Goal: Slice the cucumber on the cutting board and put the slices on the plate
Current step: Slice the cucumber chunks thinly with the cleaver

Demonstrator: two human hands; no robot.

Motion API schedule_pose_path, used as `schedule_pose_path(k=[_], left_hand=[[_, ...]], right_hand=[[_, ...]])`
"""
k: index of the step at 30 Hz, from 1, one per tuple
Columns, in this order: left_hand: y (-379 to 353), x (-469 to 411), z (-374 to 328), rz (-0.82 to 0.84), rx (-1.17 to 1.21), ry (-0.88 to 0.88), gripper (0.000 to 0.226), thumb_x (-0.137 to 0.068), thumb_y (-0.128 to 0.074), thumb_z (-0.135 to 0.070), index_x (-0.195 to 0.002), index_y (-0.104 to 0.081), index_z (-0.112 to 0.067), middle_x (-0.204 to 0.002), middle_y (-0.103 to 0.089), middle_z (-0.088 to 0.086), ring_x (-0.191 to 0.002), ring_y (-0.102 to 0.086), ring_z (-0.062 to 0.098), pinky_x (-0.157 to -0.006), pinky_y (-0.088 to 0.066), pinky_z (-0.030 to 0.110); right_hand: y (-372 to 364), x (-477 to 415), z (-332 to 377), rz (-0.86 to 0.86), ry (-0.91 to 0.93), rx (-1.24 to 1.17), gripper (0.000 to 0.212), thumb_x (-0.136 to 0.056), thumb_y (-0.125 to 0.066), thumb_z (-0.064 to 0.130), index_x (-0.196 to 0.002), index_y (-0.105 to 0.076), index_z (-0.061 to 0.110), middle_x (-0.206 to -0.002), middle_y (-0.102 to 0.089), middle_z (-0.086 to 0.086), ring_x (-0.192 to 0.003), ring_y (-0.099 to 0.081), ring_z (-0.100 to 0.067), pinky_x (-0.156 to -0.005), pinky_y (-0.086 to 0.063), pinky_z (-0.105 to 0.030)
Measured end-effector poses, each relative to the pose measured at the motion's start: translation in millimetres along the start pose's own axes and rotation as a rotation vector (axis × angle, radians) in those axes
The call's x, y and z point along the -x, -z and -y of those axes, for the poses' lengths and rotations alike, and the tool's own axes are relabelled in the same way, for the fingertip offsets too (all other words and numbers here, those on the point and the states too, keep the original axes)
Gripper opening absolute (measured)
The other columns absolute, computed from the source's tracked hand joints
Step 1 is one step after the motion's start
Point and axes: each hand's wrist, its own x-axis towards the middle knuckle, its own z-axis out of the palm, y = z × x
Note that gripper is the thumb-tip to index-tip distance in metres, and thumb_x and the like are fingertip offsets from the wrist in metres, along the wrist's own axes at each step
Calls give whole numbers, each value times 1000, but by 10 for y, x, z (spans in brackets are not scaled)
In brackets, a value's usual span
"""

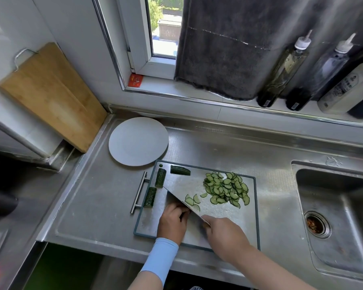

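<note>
The right hand [222, 233] reaches in from the lower right, fingers wrapped round the handle of the knife [173, 199], whose broad blade slants across the cutting board [228, 212]. The left hand [172, 220], its wrist in a pale blue sleeve [161, 262], sits knuckles-up against the blade with fingers curled; whatever they hold is hidden. Cucumber slices [226, 189] lie heaped on the board's right side, and three uncut cucumber pieces [160, 177] lie near its left edge. The plate [138, 141] sits just beyond the board.

Cucumber slices [226, 190] heaped on cutting board [218, 209], chunks [160, 177] at left; white plate [138, 141] beyond.

Plate [138, 141] lies behind the cutting board [218, 210], sink [333, 206] to its right.
</note>
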Motion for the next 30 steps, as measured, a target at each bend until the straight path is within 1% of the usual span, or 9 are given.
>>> schedule_pose_path(k=[4, 7, 9, 14, 19, 22, 24, 27, 30], left_hand=[[16, -9, -2, -7, -15, -9, 21, -65, -84, -1, -77, -75, -15, -85, -69, 1, -80, -59, 15, -73, -46, 19], [27, -16, -11, -12, -17, -19, 22, -63, -83, 2, -75, -74, -15, -83, -69, 2, -81, -57, 15, -73, -44, 18], [28, -14, -10, -11, -15, -17, 22, -64, -83, 2, -75, -74, -15, -83, -68, 1, -81, -56, 14, -73, -44, 17], [32, -17, -10, -7, 0, -11, 21, -64, -83, 1, -74, -74, -16, -83, -68, -1, -80, -56, 11, -72, -45, 16], [40, -26, -14, -9, 14, -12, 20, -64, -85, -1, -73, -75, -16, -82, -69, -2, -79, -58, 9, -72, -44, 14], [22, -10, 10, 12, 14, 9, 21, -65, -85, -2, -75, -75, -17, -82, -68, -4, -76, -62, 14, -69, -47, 18], [7, 1, 26, 23, 10, 35, 22, -65, -85, -2, -76, -75, -18, -81, -67, -3, -74, -62, 16, -67, -46, 18], [-1, 9, 29, 19, 11, 35, 22, -65, -84, -2, -77, -75, -18, -82, -67, -3, -75, -62, 16, -68, -46, 18], [-1, 22, 19, 3, 3, 17, 23, -65, -84, -2, -80, -76, -18, -84, -67, -3, -81, -60, 15, -72, -46, 17]], right_hand=[[19, 106, -28, -20, 19, 17, 11, -95, -39, 24, -92, -50, 25, -72, -56, -1, -67, -49, -25, -53, -34, -28], [21, 204, -71, -29, 12, 26, 13, -98, -39, 27, -100, -52, 26, -79, -63, -5, -74, -56, -27, -62, -45, -35], [26, 257, -106, -33, 5, 37, 15, -99, -38, 28, -104, -52, 27, -83, -65, -5, -78, -58, -27, -67, -48, -37], [34, 290, -133, -36, 2, 38, 17, -99, -38, 26, -106, -53, 28, -83, -66, -4, -77, -57, -27, -64, -46, -36], [36, 220, -82, -5, -24, 1, 13, -97, -40, 21, -89, -50, 25, -74, -60, -4, -65, -48, -24, -55, -36, -31], [24, 130, -39, 25, -41, -3, 14, -93, -40, 16, -84, -47, 25, -70, -53, 1, -65, -44, -24, -51, -30, -25], [5, 44, -2, 29, -43, 0, 12, -92, -39, 17, -85, -48, 23, -70, -53, 2, -68, -47, -25, -51, -31, -25], [7, -62, 62, 26, -32, -4, 13, -92, -39, 19, -85, -49, 25, -72, -54, 3, -71, -49, -26, -56, -35, -33], [21, -95, 105, 17, -5, 22, 15, -95, -40, 21, -92, -52, 28, -74, -53, 4, -73, -49, -26, -61, -36, -32]])
